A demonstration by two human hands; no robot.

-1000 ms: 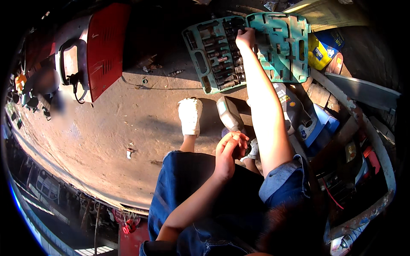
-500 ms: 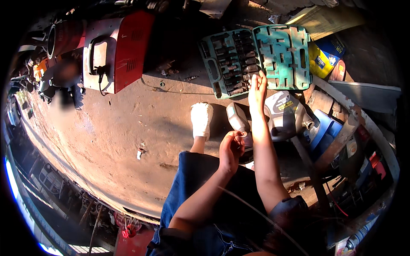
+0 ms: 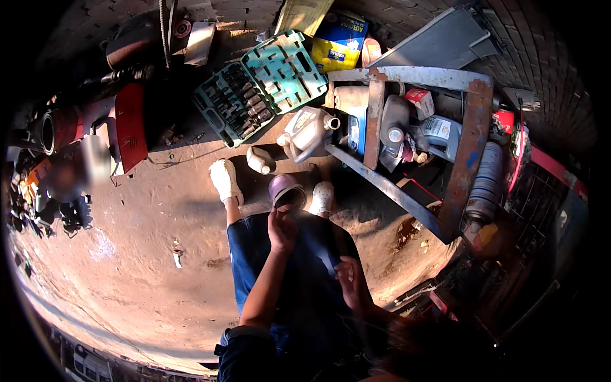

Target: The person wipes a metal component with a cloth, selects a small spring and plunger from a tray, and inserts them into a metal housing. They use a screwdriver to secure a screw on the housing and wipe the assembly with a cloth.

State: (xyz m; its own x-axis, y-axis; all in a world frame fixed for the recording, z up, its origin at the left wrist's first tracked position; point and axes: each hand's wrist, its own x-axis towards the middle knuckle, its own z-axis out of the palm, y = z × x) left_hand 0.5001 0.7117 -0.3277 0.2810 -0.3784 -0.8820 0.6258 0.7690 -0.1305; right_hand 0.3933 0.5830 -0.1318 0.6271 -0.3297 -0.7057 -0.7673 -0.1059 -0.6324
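The left hand (image 3: 282,232) is hovering above the person's lap with its fingers curled in narrow; whether it is holding something small cannot be told. A purple cup (image 3: 282,186) is sitting on the floor just beyond those fingertips, between the two white shoes (image 3: 224,179), its open mouth facing back toward the person. Hand and cup are overlapping in this view, so whether they are touching is unclear. The right hand (image 3: 349,280) is hanging over the right thigh, well apart from the cup, its fingers loosely bent; its palm is partly hidden, so what it may be holding cannot be told.

Past the cup, a small grey bottle (image 3: 260,160) is standing near a larger grey jug (image 3: 308,129), which is bearing a label with printing. Beyond them a green tool case (image 3: 286,70) is lying open, dark sockets (image 3: 243,105) filling one half. Behind it, a yellow and blue bag (image 3: 338,41) is showing bold lettering. Inside a rusty metal frame (image 3: 474,127), a blue-grey bottle (image 3: 440,134) is carrying a pale printed label, and a red and white box (image 3: 420,102) is resting nearby.
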